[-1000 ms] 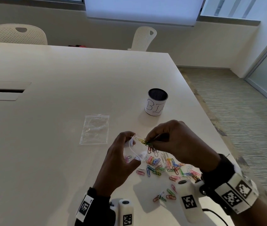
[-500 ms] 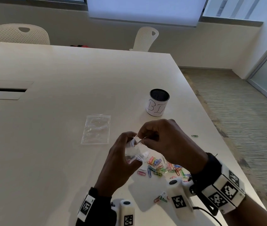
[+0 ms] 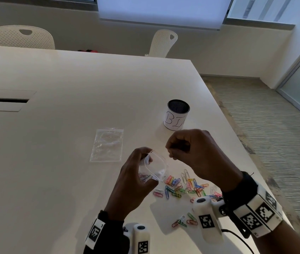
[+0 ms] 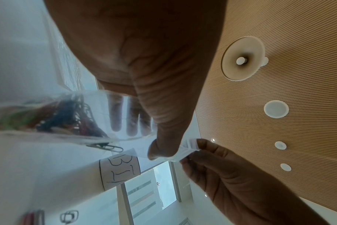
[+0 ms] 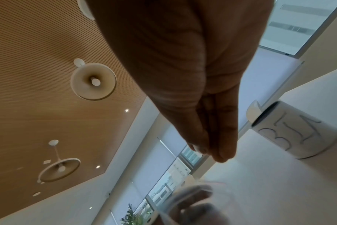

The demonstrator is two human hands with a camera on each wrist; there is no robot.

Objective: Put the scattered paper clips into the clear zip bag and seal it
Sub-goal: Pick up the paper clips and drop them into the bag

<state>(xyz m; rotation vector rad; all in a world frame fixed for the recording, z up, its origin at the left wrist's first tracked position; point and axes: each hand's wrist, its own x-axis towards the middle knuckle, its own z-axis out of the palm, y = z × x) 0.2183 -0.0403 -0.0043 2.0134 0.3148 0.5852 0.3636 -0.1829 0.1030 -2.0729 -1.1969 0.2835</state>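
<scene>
My left hand (image 3: 136, 180) gripping the clear zip bag (image 3: 155, 166) at frame centre, mouth open, coloured clips inside, my right hand (image 3: 191, 153) curled, pinching the bag's rim, loose paper clips (image 3: 184, 187) on the table (image 3: 53, 143) lower right of centre, spare bag (image 3: 107, 144) left, labelled cup (image 3: 176, 115) above.

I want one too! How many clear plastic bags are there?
2. One clear plastic zip bag is held open in the left hand, with some paper clips inside. A second flat clear plastic bag lies on the white table, farther left.
</scene>
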